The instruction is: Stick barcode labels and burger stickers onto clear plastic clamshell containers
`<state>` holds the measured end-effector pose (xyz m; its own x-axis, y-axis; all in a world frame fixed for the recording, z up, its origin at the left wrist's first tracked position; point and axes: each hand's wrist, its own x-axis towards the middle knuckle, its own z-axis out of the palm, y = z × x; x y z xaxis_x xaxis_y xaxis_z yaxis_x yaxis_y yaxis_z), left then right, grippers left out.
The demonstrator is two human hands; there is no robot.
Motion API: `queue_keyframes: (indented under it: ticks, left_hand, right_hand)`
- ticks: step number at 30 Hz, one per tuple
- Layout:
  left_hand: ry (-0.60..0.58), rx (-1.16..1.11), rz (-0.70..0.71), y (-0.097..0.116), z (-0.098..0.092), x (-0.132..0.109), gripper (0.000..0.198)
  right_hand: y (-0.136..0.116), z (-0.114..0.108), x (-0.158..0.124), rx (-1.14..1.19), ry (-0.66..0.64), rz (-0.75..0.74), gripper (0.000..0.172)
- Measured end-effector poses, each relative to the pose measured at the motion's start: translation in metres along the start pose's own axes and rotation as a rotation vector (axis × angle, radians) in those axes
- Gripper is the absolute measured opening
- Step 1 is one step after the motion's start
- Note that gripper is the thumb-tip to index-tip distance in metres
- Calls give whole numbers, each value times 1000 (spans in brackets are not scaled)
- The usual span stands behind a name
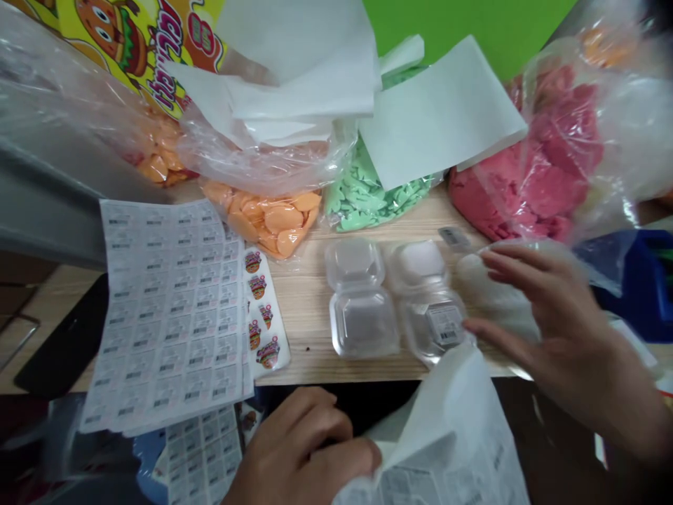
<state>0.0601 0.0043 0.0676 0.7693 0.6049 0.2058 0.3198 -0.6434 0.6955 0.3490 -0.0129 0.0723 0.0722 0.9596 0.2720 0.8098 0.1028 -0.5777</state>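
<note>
My left hand (299, 449) is curled shut on a white printed plastic bag (436, 442); my right hand (570, 330) is open, fingers spread over a clear bag of white dough (488, 287).

Across my wooden table (310, 344), a big bag of pink dough (531, 189) sits at 1 o'clock, a bag of green shapes (362, 203) at 12, and a bag of orange discs (268, 224) at 11. A sheet of barcode labels (168, 315) lies at 9 o'clock, touching a strip of burger stickers (263, 312). Two open clear clamshell boxes (362, 294) stand at centre, the one beside my right hand holding a barcode label (444, 324). A small loose label (454, 238) lies at 2 o'clock.
</note>
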Motion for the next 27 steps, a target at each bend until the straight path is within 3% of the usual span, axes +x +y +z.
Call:
queue_keyframes:
  ticks: [2, 4, 6, 7, 11, 17, 22, 27]
  left_hand:
    - [80, 65, -21, -1, 10, 2, 25]
    - [138, 139, 4, -3, 22, 3, 27]
    - [125, 228, 2, -5, 31, 2, 28]
    - [93, 265, -14, -7, 34, 1, 27]
    - [51, 324, -55, -13, 42, -4, 21]
    - [33, 322, -56, -16, 42, 2, 23]
    - [10, 342, -91, -24, 46, 6, 19]
    - [-12, 371, -85, -30, 51, 5, 20]
  right_hand:
    - [-13, 8, 8, 160, 85, 106, 18]
    - [-23, 23, 16, 353, -59, 200, 3]
    - [-29, 40, 22, 438, -210, 223, 3]
    - [-30, 48, 24, 448, -249, 218, 11]
    - [-31, 69, 25, 449, -251, 223, 49]
    - [-34, 76, 24, 366, -228, 187, 49]
    - [-40, 80, 24, 68, -188, -8, 45]
    - [-35, 82, 30, -162, -123, -22, 41]
